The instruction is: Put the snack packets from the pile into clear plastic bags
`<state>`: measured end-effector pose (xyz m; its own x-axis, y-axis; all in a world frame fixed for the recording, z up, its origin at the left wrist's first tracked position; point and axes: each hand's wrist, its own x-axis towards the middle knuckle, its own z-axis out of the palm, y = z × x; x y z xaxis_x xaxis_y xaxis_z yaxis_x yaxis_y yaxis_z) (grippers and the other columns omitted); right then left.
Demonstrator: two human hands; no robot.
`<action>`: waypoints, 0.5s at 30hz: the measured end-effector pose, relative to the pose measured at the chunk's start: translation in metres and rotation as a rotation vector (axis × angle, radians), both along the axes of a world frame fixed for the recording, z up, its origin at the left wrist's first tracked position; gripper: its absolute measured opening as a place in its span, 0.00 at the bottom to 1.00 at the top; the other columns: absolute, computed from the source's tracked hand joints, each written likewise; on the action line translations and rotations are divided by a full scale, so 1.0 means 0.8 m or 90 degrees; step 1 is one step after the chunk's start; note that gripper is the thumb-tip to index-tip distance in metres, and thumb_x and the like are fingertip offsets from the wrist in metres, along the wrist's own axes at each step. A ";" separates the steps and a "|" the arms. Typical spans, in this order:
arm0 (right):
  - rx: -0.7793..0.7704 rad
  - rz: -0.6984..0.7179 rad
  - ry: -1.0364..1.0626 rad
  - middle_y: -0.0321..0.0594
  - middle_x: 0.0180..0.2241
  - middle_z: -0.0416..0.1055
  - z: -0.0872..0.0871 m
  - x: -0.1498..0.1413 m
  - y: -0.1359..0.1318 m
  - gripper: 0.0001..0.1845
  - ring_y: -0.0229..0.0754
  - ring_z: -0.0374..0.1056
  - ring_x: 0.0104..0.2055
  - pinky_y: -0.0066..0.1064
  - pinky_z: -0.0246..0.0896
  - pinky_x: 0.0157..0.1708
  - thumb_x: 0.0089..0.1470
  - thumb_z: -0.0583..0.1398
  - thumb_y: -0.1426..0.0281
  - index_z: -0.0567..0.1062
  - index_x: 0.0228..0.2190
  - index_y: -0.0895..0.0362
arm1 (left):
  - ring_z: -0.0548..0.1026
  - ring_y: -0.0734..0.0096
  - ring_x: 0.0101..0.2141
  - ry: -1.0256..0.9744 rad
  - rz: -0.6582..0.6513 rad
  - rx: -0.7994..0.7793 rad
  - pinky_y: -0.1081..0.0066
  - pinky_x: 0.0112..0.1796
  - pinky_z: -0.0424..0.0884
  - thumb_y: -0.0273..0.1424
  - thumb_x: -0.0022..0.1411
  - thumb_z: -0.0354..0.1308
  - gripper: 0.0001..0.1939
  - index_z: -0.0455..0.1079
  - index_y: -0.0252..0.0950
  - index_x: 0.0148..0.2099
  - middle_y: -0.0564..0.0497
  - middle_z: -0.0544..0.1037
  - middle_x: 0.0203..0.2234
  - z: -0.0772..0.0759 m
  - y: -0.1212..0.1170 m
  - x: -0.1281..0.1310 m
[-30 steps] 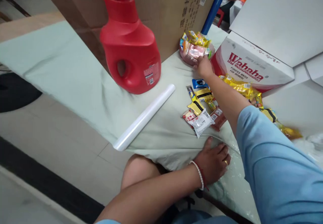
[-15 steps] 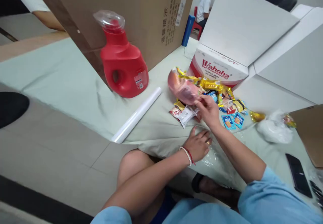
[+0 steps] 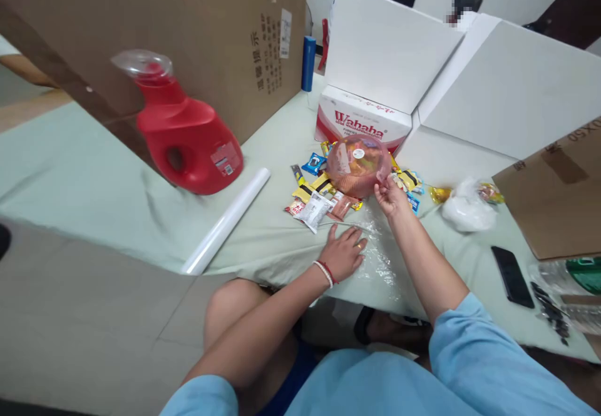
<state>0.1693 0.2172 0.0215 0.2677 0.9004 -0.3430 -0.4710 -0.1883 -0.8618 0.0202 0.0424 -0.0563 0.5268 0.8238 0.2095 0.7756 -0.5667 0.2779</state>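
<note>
My right hand [image 3: 390, 199] pinches the near right rim of a pink see-through bowl [image 3: 352, 183] with a round white sticker in its middle. Colourful snack packets show through the bowl; whether they are in it or under it I cannot tell. My left hand [image 3: 344, 253] lies flat at the table's near edge, fingers spread, holding nothing. Just beyond its fingertips are a silver-white snack packet [image 3: 314, 210] and a brown packet [image 3: 342, 206]. Yellow packets [image 3: 322, 183] and a blue packet [image 3: 314, 163] lie left of the bowl, and more packets [image 3: 407, 181] to its right.
A Wahaha carton [image 3: 364, 119] stands behind the bowl. Leftward are a white roll [image 3: 228, 222], a red detergent jug [image 3: 188, 134] and a large cardboard box [image 3: 211, 40]. To the right lie a white plastic bag [image 3: 469, 209] and a black phone [image 3: 513, 276]. Other people are beyond the boxes.
The bowl, tilted up before, now lies flatter over the snack pile, still in my right hand. My left hand remains on the table edge. The camera view has shifted to the right.
</note>
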 end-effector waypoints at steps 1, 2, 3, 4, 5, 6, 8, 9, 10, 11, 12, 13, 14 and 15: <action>-0.006 -0.016 -0.001 0.19 0.17 0.63 0.002 0.000 -0.001 0.16 0.27 0.49 0.14 0.21 0.71 0.25 0.63 0.66 0.62 0.66 0.29 0.52 | 0.63 0.54 0.68 -0.004 0.001 -0.006 0.36 0.67 0.52 0.41 0.75 0.51 0.23 0.68 0.43 0.67 0.42 0.69 0.68 0.001 0.001 0.000; -0.008 -0.032 -0.004 0.19 0.16 0.61 0.005 -0.001 -0.002 0.15 0.28 0.49 0.14 0.22 0.70 0.23 0.63 0.66 0.61 0.67 0.29 0.52 | 0.63 0.54 0.68 -0.009 0.002 -0.013 0.36 0.67 0.52 0.41 0.75 0.50 0.22 0.68 0.44 0.66 0.42 0.69 0.68 0.001 0.002 0.000; -0.011 -0.047 -0.002 0.20 0.15 0.59 0.009 -0.002 -0.003 0.15 0.29 0.49 0.14 0.22 0.68 0.21 0.63 0.66 0.61 0.67 0.29 0.51 | 0.64 0.54 0.68 -0.014 0.003 -0.021 0.36 0.66 0.52 0.40 0.75 0.50 0.22 0.68 0.44 0.66 0.42 0.69 0.68 0.002 0.002 0.000; -0.014 -0.059 0.005 0.20 0.15 0.57 0.013 -0.003 -0.003 0.16 0.29 0.49 0.14 0.22 0.66 0.19 0.63 0.66 0.61 0.67 0.28 0.51 | 0.64 0.54 0.68 -0.017 0.004 -0.027 0.35 0.66 0.52 0.40 0.75 0.50 0.22 0.69 0.44 0.66 0.42 0.69 0.68 0.003 0.003 0.001; -0.018 -0.065 0.018 0.21 0.14 0.57 0.018 -0.005 -0.003 0.16 0.30 0.50 0.14 0.22 0.63 0.17 0.63 0.66 0.62 0.68 0.28 0.51 | 0.64 0.54 0.68 -0.018 0.005 -0.033 0.35 0.66 0.52 0.40 0.75 0.51 0.21 0.69 0.44 0.66 0.42 0.69 0.68 0.003 0.004 0.001; -0.021 -0.069 0.035 0.22 0.15 0.59 0.023 -0.006 -0.003 0.15 0.30 0.51 0.14 0.22 0.61 0.16 0.62 0.66 0.63 0.68 0.28 0.52 | 0.64 0.53 0.68 -0.019 0.008 -0.036 0.35 0.66 0.51 0.39 0.75 0.51 0.21 0.69 0.44 0.66 0.42 0.69 0.68 0.004 0.004 0.001; -0.021 -0.070 0.071 0.24 0.18 0.65 0.032 -0.010 -0.003 0.11 0.28 0.55 0.16 0.21 0.61 0.18 0.61 0.67 0.69 0.70 0.30 0.53 | 0.64 0.52 0.68 -0.019 0.014 -0.037 0.34 0.66 0.51 0.38 0.74 0.51 0.21 0.69 0.44 0.66 0.41 0.70 0.68 0.005 0.006 0.003; -0.018 -0.071 0.085 0.24 0.19 0.67 0.035 -0.012 -0.004 0.10 0.28 0.56 0.17 0.20 0.62 0.20 0.61 0.66 0.71 0.70 0.31 0.53 | 0.64 0.52 0.68 -0.018 0.016 -0.036 0.34 0.66 0.51 0.38 0.74 0.52 0.21 0.70 0.44 0.65 0.41 0.70 0.67 0.006 0.007 0.004; -0.013 -0.074 0.096 0.23 0.20 0.68 0.036 -0.015 -0.006 0.10 0.27 0.57 0.18 0.19 0.63 0.21 0.60 0.66 0.73 0.70 0.31 0.54 | 0.65 0.52 0.68 -0.017 0.018 -0.035 0.34 0.66 0.51 0.37 0.74 0.52 0.21 0.70 0.44 0.65 0.41 0.71 0.67 0.007 0.008 0.005; -0.011 -0.073 0.106 0.22 0.20 0.67 0.037 -0.018 -0.009 0.11 0.27 0.57 0.18 0.18 0.62 0.21 0.59 0.67 0.74 0.69 0.30 0.54 | 0.65 0.52 0.68 -0.015 0.020 -0.034 0.34 0.66 0.51 0.37 0.73 0.52 0.21 0.71 0.44 0.65 0.42 0.71 0.67 0.008 0.009 0.005; -0.008 -0.066 0.105 0.21 0.19 0.66 0.038 -0.021 -0.012 0.12 0.28 0.55 0.18 0.18 0.60 0.20 0.57 0.68 0.73 0.68 0.30 0.54 | 0.66 0.51 0.67 -0.014 0.020 -0.034 0.34 0.66 0.51 0.36 0.73 0.53 0.21 0.71 0.45 0.65 0.42 0.71 0.67 0.009 0.009 0.006; -0.002 -0.055 0.092 0.21 0.18 0.64 0.038 -0.025 -0.016 0.14 0.28 0.54 0.18 0.17 0.59 0.20 0.55 0.69 0.72 0.68 0.28 0.53 | 0.66 0.51 0.67 -0.013 0.020 -0.034 0.34 0.67 0.50 0.36 0.73 0.52 0.21 0.71 0.45 0.65 0.42 0.71 0.67 0.010 0.009 0.007; 0.009 -0.049 0.068 0.21 0.18 0.64 0.039 -0.028 -0.021 0.16 0.28 0.53 0.19 0.17 0.57 0.19 0.53 0.71 0.71 0.68 0.27 0.53 | 0.66 0.51 0.67 -0.013 0.020 -0.035 0.34 0.67 0.50 0.36 0.73 0.52 0.21 0.71 0.45 0.65 0.41 0.71 0.67 0.011 0.010 0.007; 0.022 -0.042 0.040 0.21 0.18 0.64 0.041 -0.029 -0.027 0.17 0.28 0.53 0.20 0.17 0.57 0.20 0.51 0.73 0.71 0.68 0.27 0.53 | 0.66 0.50 0.68 -0.012 0.019 -0.037 0.34 0.67 0.49 0.37 0.74 0.52 0.22 0.71 0.45 0.66 0.41 0.71 0.67 0.011 0.010 0.007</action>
